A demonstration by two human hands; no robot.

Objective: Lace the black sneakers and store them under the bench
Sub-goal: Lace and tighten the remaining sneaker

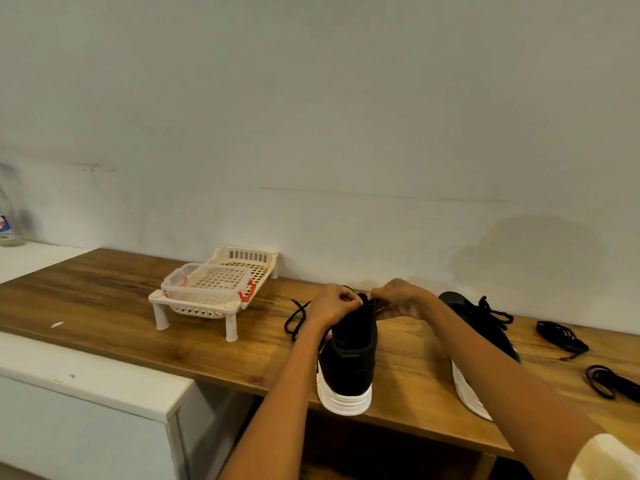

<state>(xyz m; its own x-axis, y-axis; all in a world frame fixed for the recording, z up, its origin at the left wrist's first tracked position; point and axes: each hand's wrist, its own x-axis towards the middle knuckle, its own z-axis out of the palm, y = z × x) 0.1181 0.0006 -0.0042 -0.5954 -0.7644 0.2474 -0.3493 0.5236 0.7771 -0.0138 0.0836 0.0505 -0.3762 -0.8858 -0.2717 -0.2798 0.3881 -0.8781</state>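
A black sneaker with a white sole [348, 358] stands heel-toward-me on the wooden bench top [138, 306]. Both hands work at its upper front: my left hand [332, 303] and my right hand [398, 294] each pinch the black lace [296, 318], whose loose end trails off to the left on the wood. A second black sneaker [481, 327], with its lace threaded, lies to the right, partly hidden behind my right forearm.
A cream plastic rack [221, 289] with a clear lidded container on it stands at the back left. Two bundles of dark laces [562, 337] [609, 379] lie at the right. A white cabinet [86, 393] adjoins the bench on the left; a bottle [8, 216] stands far left.
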